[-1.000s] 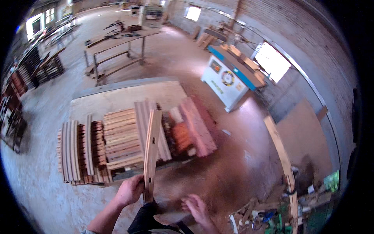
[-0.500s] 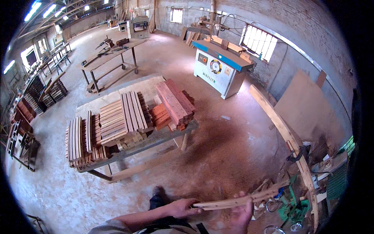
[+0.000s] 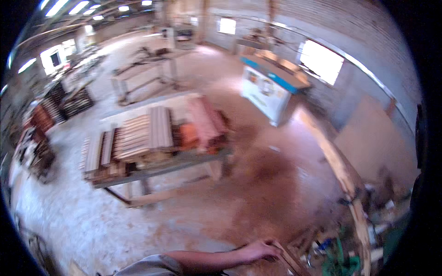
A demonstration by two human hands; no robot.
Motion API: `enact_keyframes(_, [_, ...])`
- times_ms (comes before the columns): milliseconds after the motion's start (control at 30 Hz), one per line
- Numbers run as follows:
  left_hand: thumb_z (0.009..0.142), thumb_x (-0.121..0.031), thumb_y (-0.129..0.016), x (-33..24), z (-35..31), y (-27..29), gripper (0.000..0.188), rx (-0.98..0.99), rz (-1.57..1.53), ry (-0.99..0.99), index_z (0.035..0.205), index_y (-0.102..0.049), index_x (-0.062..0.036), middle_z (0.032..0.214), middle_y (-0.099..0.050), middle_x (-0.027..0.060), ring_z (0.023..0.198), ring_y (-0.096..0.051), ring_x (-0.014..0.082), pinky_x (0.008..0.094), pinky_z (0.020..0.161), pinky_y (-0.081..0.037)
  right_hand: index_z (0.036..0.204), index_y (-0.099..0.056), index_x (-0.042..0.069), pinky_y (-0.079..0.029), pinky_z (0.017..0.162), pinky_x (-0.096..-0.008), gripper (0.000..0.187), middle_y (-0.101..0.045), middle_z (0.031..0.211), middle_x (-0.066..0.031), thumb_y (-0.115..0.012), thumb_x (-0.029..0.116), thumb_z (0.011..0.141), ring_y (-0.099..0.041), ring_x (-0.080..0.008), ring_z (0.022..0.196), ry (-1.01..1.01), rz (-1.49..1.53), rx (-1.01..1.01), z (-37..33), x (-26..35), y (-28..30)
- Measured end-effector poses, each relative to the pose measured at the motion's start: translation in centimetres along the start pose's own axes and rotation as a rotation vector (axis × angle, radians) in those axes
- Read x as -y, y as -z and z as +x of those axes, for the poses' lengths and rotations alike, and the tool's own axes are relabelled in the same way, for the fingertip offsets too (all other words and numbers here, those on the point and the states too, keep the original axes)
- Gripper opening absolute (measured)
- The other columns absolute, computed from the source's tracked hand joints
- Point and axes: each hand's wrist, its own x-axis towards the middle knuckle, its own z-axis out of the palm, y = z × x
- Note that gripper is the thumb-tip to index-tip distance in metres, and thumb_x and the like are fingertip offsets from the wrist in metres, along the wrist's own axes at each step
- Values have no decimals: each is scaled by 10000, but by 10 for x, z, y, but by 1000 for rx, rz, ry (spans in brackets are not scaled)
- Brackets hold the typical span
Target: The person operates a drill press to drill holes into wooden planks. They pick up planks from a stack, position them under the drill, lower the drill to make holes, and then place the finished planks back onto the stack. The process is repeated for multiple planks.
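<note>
Left hand (image 3: 260, 250): fingers closed on the upper end of a wooden strip (image 3: 291, 263); motion blur hides finger detail. Strip slants from the grip down-right, back toward the wearer, and runs out past the lower edge. Right hand: can't tell. Left forearm (image 3: 207, 260) reaches in from left of the hand, grey sleeve (image 3: 152, 266) behind it.

Right of the hand, near: green object (image 3: 340, 261) in blurred clutter. Farther right: long pale timber (image 3: 338, 168), running from beside the clutter to well ahead of the hand.

Ahead-left, well apart: table (image 3: 156, 171) with stacked strips (image 3: 133, 138); reddish beams (image 3: 205, 122) on the end nearer the hand.

Straight ahead, beyond the bare floor: white machine (image 3: 264, 94), blue-edged top. Ahead-right: big brown board (image 3: 375, 142) leaning at the wall. Far ahead-left, past the stacks: second table (image 3: 131, 72), items on top too blurred to name.
</note>
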Motion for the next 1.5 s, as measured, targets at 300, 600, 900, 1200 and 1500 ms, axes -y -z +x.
enact_keyframes(300, [856,-175,-588,-15,124,-68,148,-143,-383,-101,978,-574,-92,900,-627,44,813,-620,191,340,718,-524,1311,-444,166,-455,856,-428,502,-548,1254,-86,-482,466,911,-537,-304,1104,468,-617,-242,42,96,-71])
enact_keyframes(600, [860,-189,-610,-8,303,-158,166,-42,-176,-97,978,-560,-83,864,-594,16,806,-584,141,273,716,-514,1091,-530,79,-528,677,-418,276,-658,901,-134,-534,290,914,-636,-276,771,1125,-526,-692,-58,223,-74])
enact_keyframes(900, [864,-191,-631,74,463,-238,162,-87,-56,-50,930,-541,-74,766,-572,19,655,-577,131,257,560,-505,979,-549,73,-518,573,-427,193,-641,777,-114,-541,255,917,-602,-258,624,1186,-457,-808,-116,305,-16])
enact_keyframes(1200, [865,-159,-610,84,526,-285,103,-128,296,-231,820,-564,-79,706,-566,15,621,-563,143,293,584,-494,941,-585,40,-541,544,-403,145,-634,755,-144,-550,177,911,-626,-269,608,1101,-427,-842,-167,430,41])
enact_keyframes(1500, [893,-130,-568,83,548,-304,116,-186,317,-199,797,-551,-67,615,-486,-6,502,-435,77,235,441,-374,989,-564,18,-542,569,-405,177,-637,770,-153,-553,181,920,-633,-270,636,953,-438,-785,-178,486,82])
